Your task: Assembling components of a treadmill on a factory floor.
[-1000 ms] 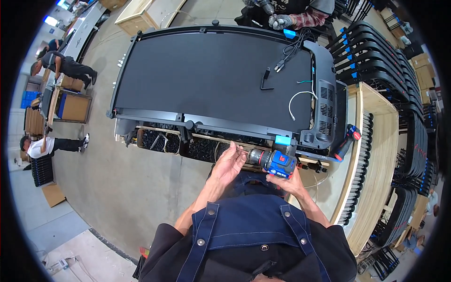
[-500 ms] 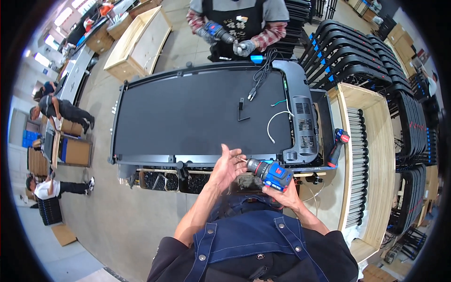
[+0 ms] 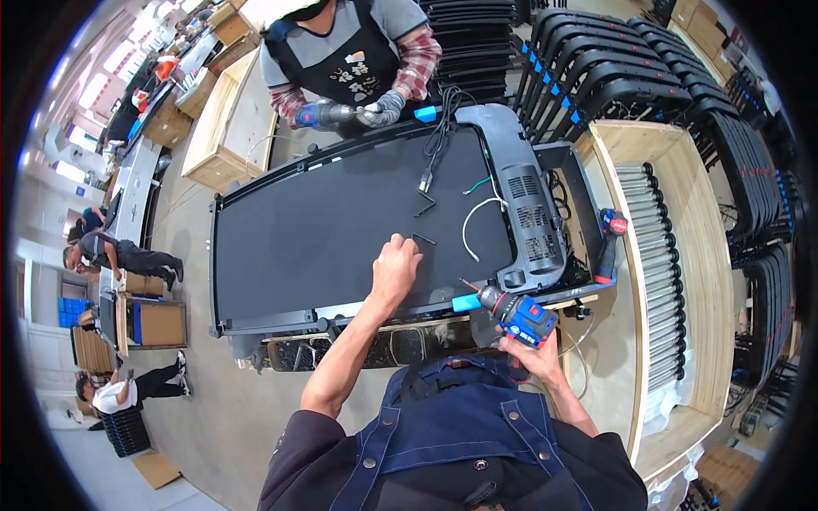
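Note:
In front of me lies a treadmill base with a black running belt [image 3: 315, 247] and a grey motor cover [image 3: 530, 209]. My left hand [image 3: 397, 268] reaches over the belt with its fingers curled down and closed. At its fingertips a thin black rod [image 3: 424, 239] shows; what the fingers pinch is hidden. Just beyond lies a small bent black piece [image 3: 425, 204], near a coiled black power cord [image 3: 439, 140]. My right hand [image 3: 537, 353] grips a blue and black cordless drill [image 3: 524, 319] at the near edge, its bit pointing left and away, over the frame.
Across the base a co-worker in grey gloves [image 3: 385, 109] holds another drill [image 3: 324, 114]. To the right stand a red and black power tool [image 3: 609, 247] and a wooden crate [image 3: 613, 324] of metal rollers [image 3: 652, 264]. Black frames [image 3: 613, 64] are stacked behind. A white cable [image 3: 469, 230] lies on the belt.
My left hand has left the drill's bit, reached forward over the belt and curled its fingers. The drill stays in my right hand. My view has shifted, and the co-worker appears nearer the base.

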A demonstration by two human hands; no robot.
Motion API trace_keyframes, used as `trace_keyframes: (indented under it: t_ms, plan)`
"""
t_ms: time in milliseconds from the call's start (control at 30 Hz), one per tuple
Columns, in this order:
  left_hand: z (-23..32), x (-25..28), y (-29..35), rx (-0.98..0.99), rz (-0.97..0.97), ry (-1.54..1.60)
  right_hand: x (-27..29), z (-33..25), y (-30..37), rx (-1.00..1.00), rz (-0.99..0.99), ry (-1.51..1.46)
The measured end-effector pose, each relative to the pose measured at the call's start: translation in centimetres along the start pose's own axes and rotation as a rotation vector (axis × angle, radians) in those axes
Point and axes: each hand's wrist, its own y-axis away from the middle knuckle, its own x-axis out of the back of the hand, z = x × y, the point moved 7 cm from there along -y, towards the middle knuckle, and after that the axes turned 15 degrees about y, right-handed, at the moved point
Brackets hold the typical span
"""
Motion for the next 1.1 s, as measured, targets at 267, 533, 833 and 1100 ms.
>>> trace_keyframes:
  t_ms: [267, 533, 833, 1100]
  plan:
    - [-1.3, 0.7, 2.3, 0.174, 0.288, 0.140, 0.9, 1.4, 0.5, -0.002, 0.016, -0.152]
    - [0.6, 0.1, 2.7, 0.275, 0.254, 0.438, 0.9, 2.0, 0.3, -0.038, -0.023, -0.255]
    - [0.7, -1.0, 7.9, 0.585, -0.021, 0.237, 0.0, 2.2, 0.4, -0.019, -0.056, -0.195]
    - [2.8, -1.0, 7.7, -0.011, 0.127, -0.032, -0.1, 3.2, 0.1, -0.042, -0.089, -0.194]
